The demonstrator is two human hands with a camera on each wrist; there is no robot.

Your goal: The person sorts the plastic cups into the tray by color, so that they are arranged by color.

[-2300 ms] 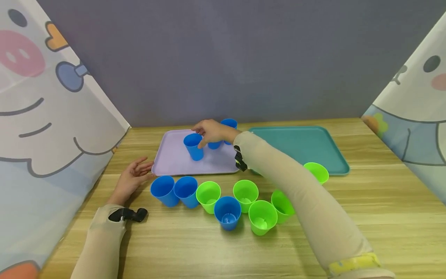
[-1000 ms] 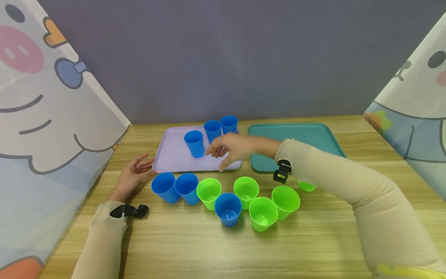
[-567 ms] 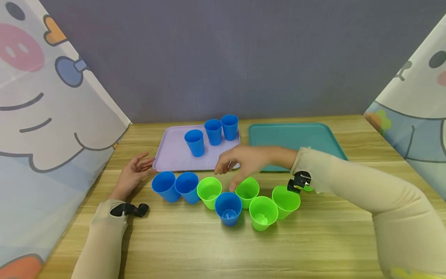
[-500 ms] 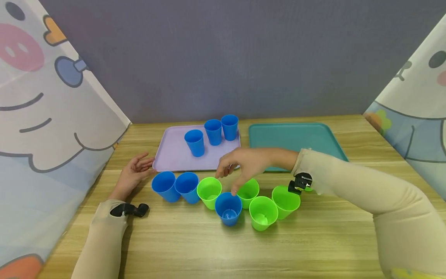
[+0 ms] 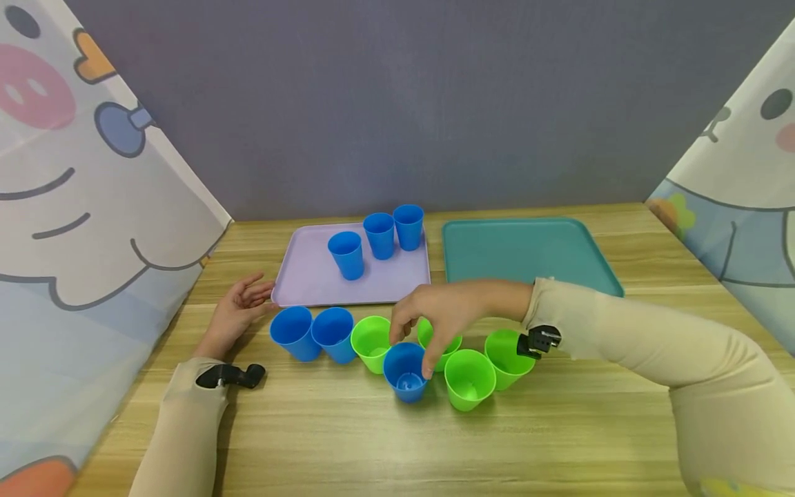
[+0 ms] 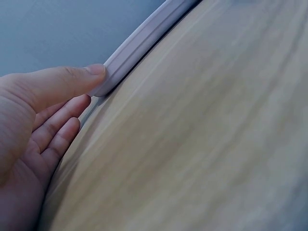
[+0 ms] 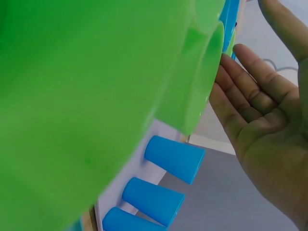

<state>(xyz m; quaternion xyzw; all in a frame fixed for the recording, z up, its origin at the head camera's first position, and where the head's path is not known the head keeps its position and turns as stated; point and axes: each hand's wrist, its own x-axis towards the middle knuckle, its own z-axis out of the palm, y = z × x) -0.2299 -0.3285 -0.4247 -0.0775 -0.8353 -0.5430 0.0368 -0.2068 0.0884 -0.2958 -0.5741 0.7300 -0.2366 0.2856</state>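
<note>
My right hand (image 5: 453, 310) is over a blue cup (image 5: 406, 386) standing among the green ones, its thumb and fingertips right at the rim. In the right wrist view that hand (image 7: 269, 115) has its fingers stretched out, with a green cup (image 7: 187, 91) beside the fingertips. Relaxed, my left hand (image 5: 232, 314) lies by the near left corner of the lilac tray (image 5: 304, 276); the left wrist view puts its thumb at the tray's rim (image 6: 139, 41). Three blue cups stand upright on that tray, one of them a cup (image 5: 346, 255) nearer the front.
Left of the right hand stand two blue cups, one being the outer cup (image 5: 295, 335), and a green cup (image 5: 373, 345). More green cups, including a front one (image 5: 470, 379), stand to the right. Behind lies a teal tray (image 5: 522, 252) before a grey partition (image 5: 435, 110).
My right hand let go of a blue cup on the lilac tray, then came back toward me and down to the blue cup among the green ones. The left hand has stayed put.
</note>
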